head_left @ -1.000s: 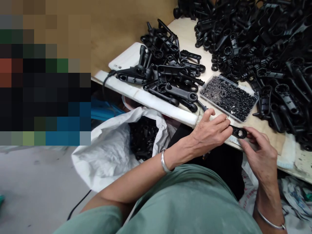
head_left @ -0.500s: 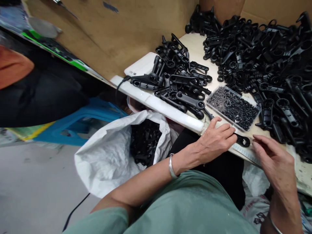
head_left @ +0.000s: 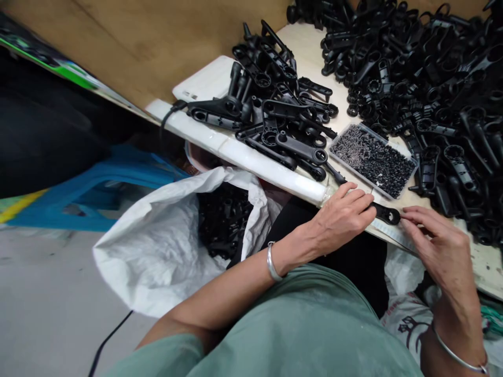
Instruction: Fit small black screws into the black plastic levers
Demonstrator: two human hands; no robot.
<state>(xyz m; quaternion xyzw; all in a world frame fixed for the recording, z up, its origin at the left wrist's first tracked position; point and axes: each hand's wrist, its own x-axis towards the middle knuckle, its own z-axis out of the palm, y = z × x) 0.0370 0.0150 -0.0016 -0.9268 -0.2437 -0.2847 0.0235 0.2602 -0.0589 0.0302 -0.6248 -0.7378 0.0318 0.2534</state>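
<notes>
My left hand (head_left: 342, 215) rests on the table's front edge, fingers closed over one end of a black plastic arm part (head_left: 387, 214). Only the ringed end of that part shows past my fingertips. My right hand (head_left: 438, 246) lies just right of it, fingers stretched toward the ring end and touching or nearly touching it; I cannot tell which. A clear tray of small black screws (head_left: 373, 161) sits just beyond both hands.
A stack of black arm parts (head_left: 283, 120) lies on a white board (head_left: 204, 84) at the left. A big heap of the same parts (head_left: 432, 78) fills the back right. A white sack (head_left: 165, 246) with more parts stands open below the table edge. A cardboard wall (head_left: 165, 42) rises behind.
My right hand drew back from the part half a second ago and has returned to its ring end. The left hand has kept hold. The view has shifted.
</notes>
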